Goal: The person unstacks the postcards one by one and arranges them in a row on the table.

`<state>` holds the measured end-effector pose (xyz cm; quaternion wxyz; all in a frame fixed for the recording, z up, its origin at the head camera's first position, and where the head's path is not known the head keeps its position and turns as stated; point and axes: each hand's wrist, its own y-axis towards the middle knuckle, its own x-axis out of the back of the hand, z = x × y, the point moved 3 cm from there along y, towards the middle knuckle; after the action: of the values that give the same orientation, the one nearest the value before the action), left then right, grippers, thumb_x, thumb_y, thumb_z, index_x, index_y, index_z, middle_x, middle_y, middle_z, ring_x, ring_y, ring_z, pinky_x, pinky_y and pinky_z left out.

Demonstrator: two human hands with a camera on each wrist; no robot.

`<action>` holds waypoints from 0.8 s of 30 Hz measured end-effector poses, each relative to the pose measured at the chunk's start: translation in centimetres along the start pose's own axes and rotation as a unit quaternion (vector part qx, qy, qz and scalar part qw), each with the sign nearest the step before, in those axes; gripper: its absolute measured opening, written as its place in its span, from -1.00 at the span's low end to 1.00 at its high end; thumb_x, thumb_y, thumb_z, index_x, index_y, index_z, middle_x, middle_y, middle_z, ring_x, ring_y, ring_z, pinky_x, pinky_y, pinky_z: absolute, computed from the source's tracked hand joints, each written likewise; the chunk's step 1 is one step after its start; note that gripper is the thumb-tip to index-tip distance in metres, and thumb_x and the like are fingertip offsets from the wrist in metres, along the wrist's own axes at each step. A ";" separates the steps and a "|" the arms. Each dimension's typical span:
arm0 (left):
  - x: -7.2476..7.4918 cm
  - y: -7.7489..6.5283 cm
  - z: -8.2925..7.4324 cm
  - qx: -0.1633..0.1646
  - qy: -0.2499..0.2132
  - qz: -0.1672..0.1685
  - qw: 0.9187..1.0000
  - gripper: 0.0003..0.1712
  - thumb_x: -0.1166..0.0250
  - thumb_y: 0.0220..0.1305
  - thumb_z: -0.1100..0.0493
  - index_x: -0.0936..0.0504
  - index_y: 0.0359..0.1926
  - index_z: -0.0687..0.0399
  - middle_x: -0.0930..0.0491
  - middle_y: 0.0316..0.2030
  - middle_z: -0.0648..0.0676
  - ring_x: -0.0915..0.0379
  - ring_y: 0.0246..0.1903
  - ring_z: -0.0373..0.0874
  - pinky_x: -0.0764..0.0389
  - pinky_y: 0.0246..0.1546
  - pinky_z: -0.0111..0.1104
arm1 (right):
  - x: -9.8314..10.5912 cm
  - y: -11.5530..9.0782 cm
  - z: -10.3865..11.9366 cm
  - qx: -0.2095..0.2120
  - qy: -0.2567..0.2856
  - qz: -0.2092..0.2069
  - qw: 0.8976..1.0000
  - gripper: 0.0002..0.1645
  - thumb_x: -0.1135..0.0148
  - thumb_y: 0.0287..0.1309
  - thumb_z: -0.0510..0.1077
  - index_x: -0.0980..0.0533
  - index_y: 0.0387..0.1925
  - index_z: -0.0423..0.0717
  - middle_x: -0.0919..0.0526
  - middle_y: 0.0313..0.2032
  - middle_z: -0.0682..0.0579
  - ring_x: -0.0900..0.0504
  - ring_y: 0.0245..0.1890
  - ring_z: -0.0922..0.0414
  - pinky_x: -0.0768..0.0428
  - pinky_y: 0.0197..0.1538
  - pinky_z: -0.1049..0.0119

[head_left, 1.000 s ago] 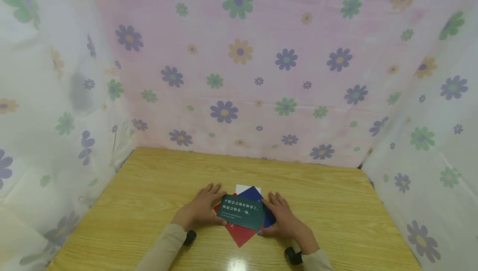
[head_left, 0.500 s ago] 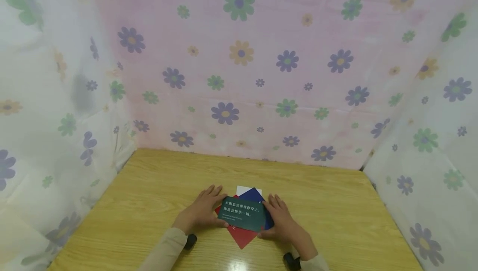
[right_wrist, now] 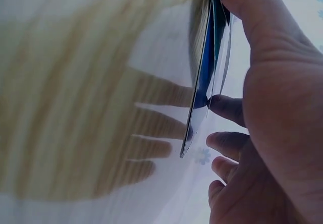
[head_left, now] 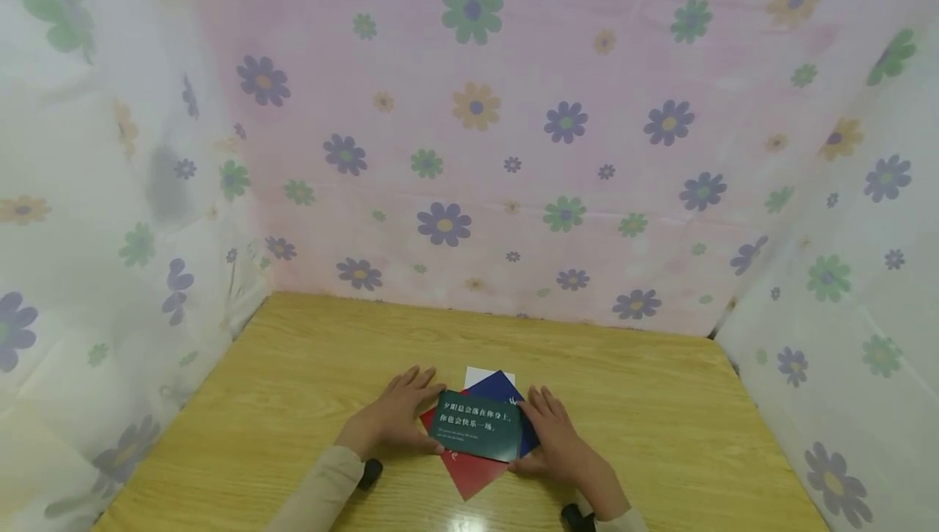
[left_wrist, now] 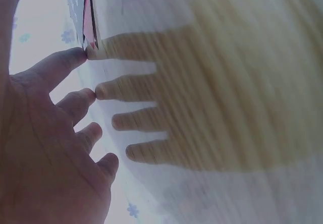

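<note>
A dark green card [head_left: 480,444] with white lettering lies on top of a small fanned pile. A red card [head_left: 473,477] points out toward me beneath it. Behind it show a corner of a blue card [head_left: 497,386] and the edge of a white card [head_left: 480,372]. My left hand [head_left: 396,414] holds the green card's left end, thumb and index finger at its corners. At the opposite end my right hand [head_left: 553,438] holds it the same way. The right wrist view shows the card edges [right_wrist: 204,77] slightly apart at my right index fingertip.
The pile lies on a wood-grain table [head_left: 352,336]. Flower-print cloth [head_left: 469,165] rises along the back and both sides. Each wrist carries a black strap-on device, such as the one at my left wrist [head_left: 371,473].
The red card's point has slid a little toward me, showing more of it below the green card. Both hands stay at the green card's ends, shifting only slightly.
</note>
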<state>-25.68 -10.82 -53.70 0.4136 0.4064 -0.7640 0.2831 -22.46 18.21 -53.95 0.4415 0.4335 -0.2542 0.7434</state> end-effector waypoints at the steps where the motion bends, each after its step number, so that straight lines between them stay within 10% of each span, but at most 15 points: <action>1: 0.0 -0.1 0.0 0.003 0.001 0.003 1.000 0.15 -0.53 -0.06 -0.32 -0.32 0.52 -0.03 -0.05 0.59 0.18 0.22 0.58 0.28 0.07 0.55 0.18 | 0.0 -0.1 0.0 0.002 0.004 0.001 1.000 0.23 -0.61 -0.09 0.23 -0.27 0.44 -0.36 -0.09 0.51 -0.43 0.05 0.54 -0.41 -0.03 0.51 -0.37; 24: 0.3 -0.7 0.4 -0.026 -0.034 -0.005 0.999 0.13 -0.63 -0.19 -0.30 -0.47 0.41 0.01 -0.09 0.57 0.22 0.18 0.56 0.33 0.02 0.51 0.28 | 0.3 -0.9 -0.5 0.013 0.020 -0.011 1.000 0.24 -0.54 -0.03 0.29 -0.20 0.52 -0.20 -0.06 0.56 -0.30 0.08 0.56 -0.37 0.08 0.50 -0.43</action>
<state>-25.32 -11.60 -53.62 0.3992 0.4087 -0.7826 0.2473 -21.97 19.14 -53.97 0.4490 0.4269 -0.2307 0.7503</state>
